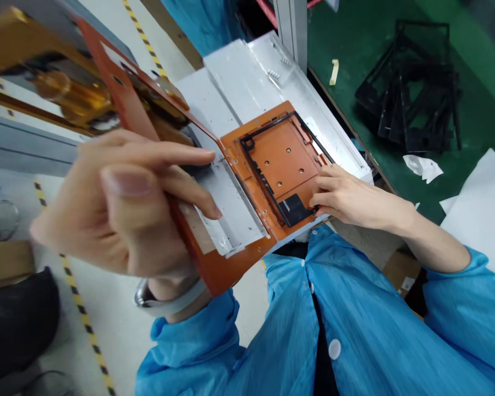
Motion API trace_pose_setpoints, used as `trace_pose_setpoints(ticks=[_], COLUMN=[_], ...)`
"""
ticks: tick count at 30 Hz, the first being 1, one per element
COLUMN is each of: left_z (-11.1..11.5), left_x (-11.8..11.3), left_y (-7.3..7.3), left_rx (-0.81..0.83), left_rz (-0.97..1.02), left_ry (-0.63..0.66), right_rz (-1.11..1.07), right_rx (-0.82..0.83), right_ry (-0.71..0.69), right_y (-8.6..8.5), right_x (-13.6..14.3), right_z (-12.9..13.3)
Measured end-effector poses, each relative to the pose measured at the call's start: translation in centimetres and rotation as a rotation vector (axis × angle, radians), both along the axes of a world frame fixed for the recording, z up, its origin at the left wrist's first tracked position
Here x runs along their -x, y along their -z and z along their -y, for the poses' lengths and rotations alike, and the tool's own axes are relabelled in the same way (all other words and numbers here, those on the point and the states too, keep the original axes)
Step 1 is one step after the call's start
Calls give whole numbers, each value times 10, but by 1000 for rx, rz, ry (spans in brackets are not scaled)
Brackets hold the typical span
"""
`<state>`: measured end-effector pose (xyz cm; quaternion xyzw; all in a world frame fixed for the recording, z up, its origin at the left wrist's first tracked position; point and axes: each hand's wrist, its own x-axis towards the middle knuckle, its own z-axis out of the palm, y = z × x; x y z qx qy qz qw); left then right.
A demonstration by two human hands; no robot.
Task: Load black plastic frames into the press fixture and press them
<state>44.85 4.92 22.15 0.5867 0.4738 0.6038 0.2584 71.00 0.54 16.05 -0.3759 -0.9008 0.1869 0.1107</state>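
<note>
An orange hinged fixture [278,144] lies on a light metal surface, its windowed lid [226,269] raised on the left. A thin black rectangular frame [268,127] sits in the recess of its base. Near one corner of the recess is a flat black piece [295,210]. My right hand [348,197] has its fingers bent together on the near right side of the black frame; the fingertips are partly hidden. Close to the camera, my left hand [127,206] is beside the raised lid, index and middle fingers stretched across its window, apparently holding nothing. A watch is on that wrist.
Several black frames [412,99] are piled on the green table [355,33] at right, with crumpled white paper [423,166] and a yellowish strip [334,72] nearby. A metal post [292,33] stands behind the light metal surface [239,71]. Amber-coloured equipment [72,93] is at left.
</note>
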Motion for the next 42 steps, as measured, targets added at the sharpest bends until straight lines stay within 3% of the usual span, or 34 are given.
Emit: trace_pose_setpoints(ticks=[3, 5, 9, 12, 15, 21, 25, 30, 34, 42], left_z=[-12, -19, -22, -21, -21, -21, -21, -20, -22, -23], left_x=[5, 6, 4, -1, -6, -13, -13, -9, -5, -4], left_y=[-6, -10, -20, -23, -21, -9, -2, 4, 8, 4], left_rx=[-171, -182, -36, 92, 116, 43, 45, 92, 9, -61], left_rz=[-20, -67, -205, -240, -169, 76, 141, 201, 182, 135], left_ry=[126, 208, 233, 258, 301, 414, 436, 372, 309, 313], right_rz=[-122, -199, -296, -346, -322, -289, -284, -247, -266, -191], right_rx=[-78, -172, -368, -436, -443, -476, -545, -658, -723, -782], right_ry=[67, 112, 181, 171, 137, 165, 229, 259, 277, 304], right_y=[-17, -32, -63, -77, -70, -19, -1, -1, -6, -8], right_x=[-14, -21, -24, -18, -10, 0, 6, 16, 21, 24], right_z=[20, 36, 65, 86, 100, 106, 110, 112, 110, 111])
